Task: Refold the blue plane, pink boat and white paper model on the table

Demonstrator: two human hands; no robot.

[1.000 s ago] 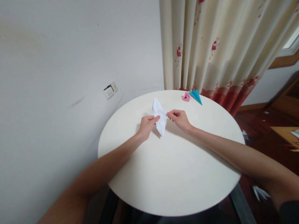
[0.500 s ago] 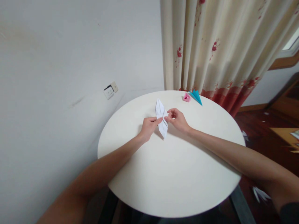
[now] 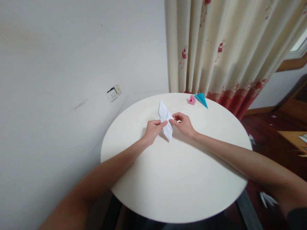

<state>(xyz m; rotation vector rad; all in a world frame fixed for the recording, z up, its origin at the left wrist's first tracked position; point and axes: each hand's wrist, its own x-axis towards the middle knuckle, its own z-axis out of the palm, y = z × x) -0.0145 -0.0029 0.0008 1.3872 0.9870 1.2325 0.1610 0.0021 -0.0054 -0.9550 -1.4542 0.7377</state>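
The white folded paper [image 3: 166, 123] lay on the table [image 3: 177, 179], long axis pointing away, slightly leftward. The left hand [image 3: 151, 130] and right hand [image 3: 184, 124] pinched its middle from both sides. Before the grip the table was free; its far edge was near.

1. i see the white folded piece [image 3: 166, 120] as thin paper, matt, with sharp creases across it.
2. the round table [image 3: 177, 179] looks smooth and cream, with a soft low sheen.
3. the small pink piece [image 3: 191, 100] and the blue piece [image 3: 201, 99] look like coloured paper, matt.
4. the curtain [image 3: 227, 48] is cloth, cream with red flower print, hanging in soft folds.
5. the wall [image 3: 72, 64] looks painted, matt and faintly scuffed.
6. the floor [image 3: 266, 127] is dark wood, slightly glossy.
7. the wall socket [image 3: 114, 92] looks like pale plastic.
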